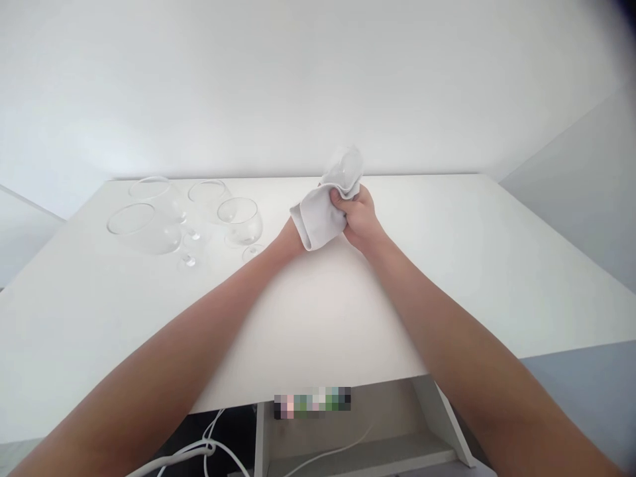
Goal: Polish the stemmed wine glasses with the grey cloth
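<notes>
"Looking at the head view, where does the cloth (318, 222) sit?"

"Just above the middle of the frame, pale and folded, over the white tabletop (457, 265). The right hand (362, 215) grips it, thumb pressed on its near side. The left hand (297, 236) goes behind and under it; little more than the wrist shows, so I can't tell how its fingers are set."

"Is anything wrapped in there?"

"A clear shape (350, 162) rises at the cloth's upper end, rather like part of a glass bowl, but it's too faint to be sure."

"And the containers?"

"Four stemmed glasses stand at upper left, rims up: a front left glass (144, 232), a rear left glass (161, 199), a rear right glass (211, 199) and a front right glass (243, 225), the last nearest the cloth. White tabletop shows through their clear bowls."

"Lower down?"

"At bottom center, an open compartment (440, 411) holds a thin cable (332, 453); a pixelated patch (313, 402) hides some of it. Left of that, thicker white cables (193, 451) loop across a dark space (236, 424)."
</notes>
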### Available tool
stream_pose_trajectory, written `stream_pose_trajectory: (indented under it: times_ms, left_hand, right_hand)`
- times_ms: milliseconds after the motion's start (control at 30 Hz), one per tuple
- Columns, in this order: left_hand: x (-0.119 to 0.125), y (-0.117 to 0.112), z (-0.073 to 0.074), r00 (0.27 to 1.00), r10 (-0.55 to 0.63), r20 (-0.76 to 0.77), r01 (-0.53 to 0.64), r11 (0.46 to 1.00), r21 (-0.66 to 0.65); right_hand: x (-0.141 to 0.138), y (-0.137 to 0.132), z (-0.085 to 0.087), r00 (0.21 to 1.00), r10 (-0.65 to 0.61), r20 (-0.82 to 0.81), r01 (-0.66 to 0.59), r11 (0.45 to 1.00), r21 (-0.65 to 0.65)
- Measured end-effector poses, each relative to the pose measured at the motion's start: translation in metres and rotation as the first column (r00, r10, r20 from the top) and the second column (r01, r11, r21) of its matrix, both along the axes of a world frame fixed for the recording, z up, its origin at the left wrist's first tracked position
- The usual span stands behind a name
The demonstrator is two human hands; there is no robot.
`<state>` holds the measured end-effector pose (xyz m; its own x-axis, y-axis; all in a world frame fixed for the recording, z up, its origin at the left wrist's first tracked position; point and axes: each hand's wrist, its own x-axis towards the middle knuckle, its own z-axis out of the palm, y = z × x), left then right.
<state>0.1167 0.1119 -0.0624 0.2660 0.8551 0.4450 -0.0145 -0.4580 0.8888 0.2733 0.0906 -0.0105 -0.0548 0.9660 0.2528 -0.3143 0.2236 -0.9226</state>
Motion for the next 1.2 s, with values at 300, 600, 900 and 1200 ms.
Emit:
stream_pose_trajectory:
  times_ms: [300,600,900,1200]
  left_hand:
    - [-0.004,-0.021,0.026,0.991,0.083,0.100,-0.086,0.996,0.019]
    - [-0.005,-0.022,0.033,0.972,0.182,0.149,-0.195,0.977,0.083]
    - [-0.008,-0.018,0.027,0.958,0.188,0.216,-0.213,0.972,0.101]
    - [-0.012,-0.012,0.022,0.955,0.205,0.214,-0.209,0.978,-0.001]
  right_hand:
    - [0.022,0.008,0.003,0.997,-0.077,0.014,0.078,0.995,-0.066]
    - [0.015,-0.010,0.010,0.805,0.257,0.535,-0.250,0.964,-0.087]
    - [0.019,-0.005,0.006,0.797,0.223,0.562,-0.229,0.972,-0.061]
    - [0.021,0.005,-0.009,0.878,0.048,0.476,-0.039,0.999,-0.029]
